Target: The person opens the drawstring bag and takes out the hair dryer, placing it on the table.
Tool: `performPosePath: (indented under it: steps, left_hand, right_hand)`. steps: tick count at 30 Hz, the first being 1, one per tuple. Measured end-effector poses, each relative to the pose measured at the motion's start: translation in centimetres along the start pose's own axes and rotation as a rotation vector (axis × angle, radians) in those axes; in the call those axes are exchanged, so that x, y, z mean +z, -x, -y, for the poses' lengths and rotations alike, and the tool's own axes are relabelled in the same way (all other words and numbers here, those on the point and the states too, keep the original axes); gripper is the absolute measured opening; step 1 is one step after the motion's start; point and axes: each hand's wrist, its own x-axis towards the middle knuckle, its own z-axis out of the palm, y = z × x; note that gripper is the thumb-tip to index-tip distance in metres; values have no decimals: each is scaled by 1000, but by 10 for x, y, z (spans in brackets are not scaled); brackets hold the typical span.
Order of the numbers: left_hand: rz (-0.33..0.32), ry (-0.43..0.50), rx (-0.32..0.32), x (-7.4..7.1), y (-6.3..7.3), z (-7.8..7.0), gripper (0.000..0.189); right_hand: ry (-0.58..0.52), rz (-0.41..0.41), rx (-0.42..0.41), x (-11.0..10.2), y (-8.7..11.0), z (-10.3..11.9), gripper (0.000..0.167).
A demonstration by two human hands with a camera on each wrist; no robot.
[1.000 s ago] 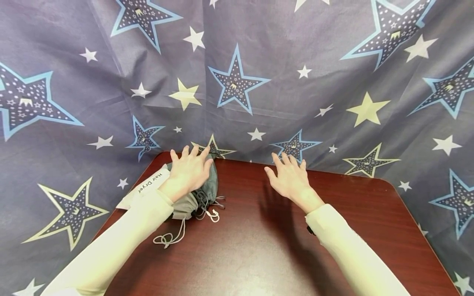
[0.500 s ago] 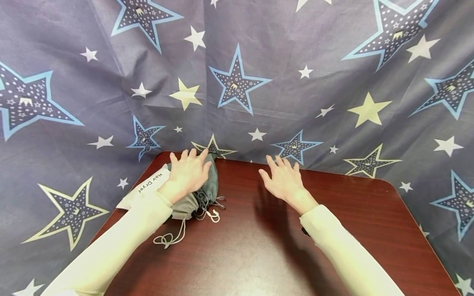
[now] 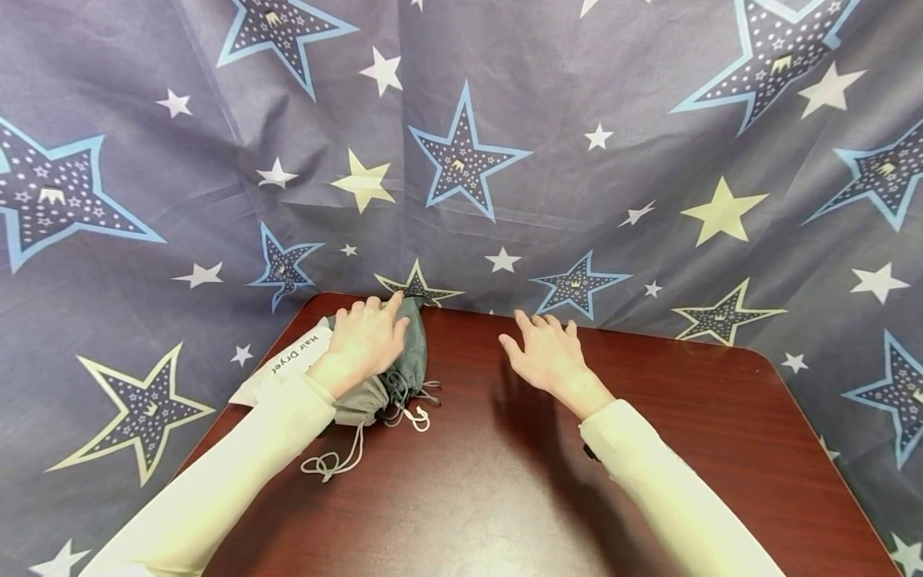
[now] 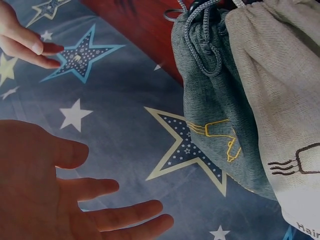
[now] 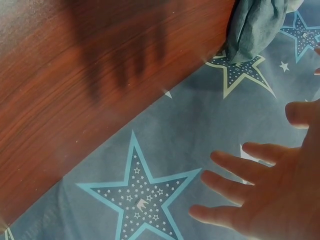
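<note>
My left hand (image 3: 364, 340) is spread above two drawstring bags at the table's far left and hides part of them. One is a pale beige bag (image 3: 288, 361) with "Hair Dryer" printed on it; its gathered neck and cord point toward me. Beside it lies a grey-green bag (image 3: 414, 344). A yellow line drawing marks the grey-green cloth (image 4: 200, 95) in the left wrist view, where a gap separates the left fingers from both bags. My right hand (image 3: 551, 357) hovers palm down over the table's far middle, holding nothing, fingers extended.
The reddish-brown wooden table (image 3: 461, 473) has rounded far corners. Close behind its far edge hangs a blue-grey star-print curtain (image 3: 461, 240), which also runs along both sides. Loose cords (image 3: 335, 463) trail from the bags onto the wood.
My right hand has shifted left and slightly nearer to me. The left hand has barely moved, its fingers sinking a little. The bags lie as before.
</note>
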Motion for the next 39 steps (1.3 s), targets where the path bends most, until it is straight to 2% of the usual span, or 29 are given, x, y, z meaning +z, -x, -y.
performPosePath:
  steps: [9,18,26,33,39]
  left_hand:
    - [-5,-13,-2,5,2,3,53]
    - [73,-8,-43,16,5,7,47]
    - [131,-22,-34,27,9,10,46]
    - [172,-5,-21,33,8,14,47]
    - [195,7,-23,38,7,17,47]
  right_hand:
    - [-11,-3,-9,6,-1,4,66]
    - [-50,7,-17,15,-3,6,66]
    - [-60,32,-27,19,-4,10,60]
    - [-188,38,-6,23,-3,18,41]
    - [-251,47,3,29,-2,25,36]
